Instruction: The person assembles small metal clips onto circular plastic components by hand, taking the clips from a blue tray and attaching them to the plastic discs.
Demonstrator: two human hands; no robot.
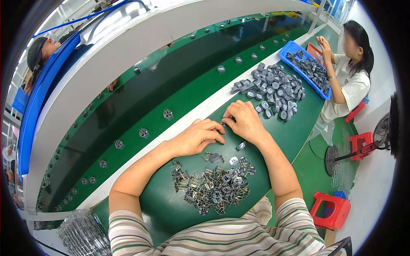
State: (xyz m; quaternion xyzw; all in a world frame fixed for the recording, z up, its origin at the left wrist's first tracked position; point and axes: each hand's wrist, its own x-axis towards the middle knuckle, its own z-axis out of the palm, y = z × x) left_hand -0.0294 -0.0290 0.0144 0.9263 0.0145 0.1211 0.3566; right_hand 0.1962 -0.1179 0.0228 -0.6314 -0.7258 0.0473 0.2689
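Observation:
My right hand [245, 121] is bent in a pinch over the green table, its thumb and fingertips closed on a small dark part [223, 124] that is mostly hidden. Close beside it is my left hand [197, 136], fingers half curled, with a gap between thumb and forefinger and nothing visible in it. Below the hands lies a heap of metal-pinned electronic pieces [215, 190]. Between hands and heap sit a dark grey cap [216, 158], a pale square piece [233, 161] and a grey housing [241, 146]. Beyond my right hand spreads a pile of grey housings [273, 90].
A dark conveyor belt [188, 64] with green borders curves past on the left, carrying spaced-out parts. At the far right a person [352, 77] works by a blue tray [318, 86] of grey housings. Red stools [331, 211] and a fan [381, 131] stand at right; clear plastic trays [83, 232] lie lower left.

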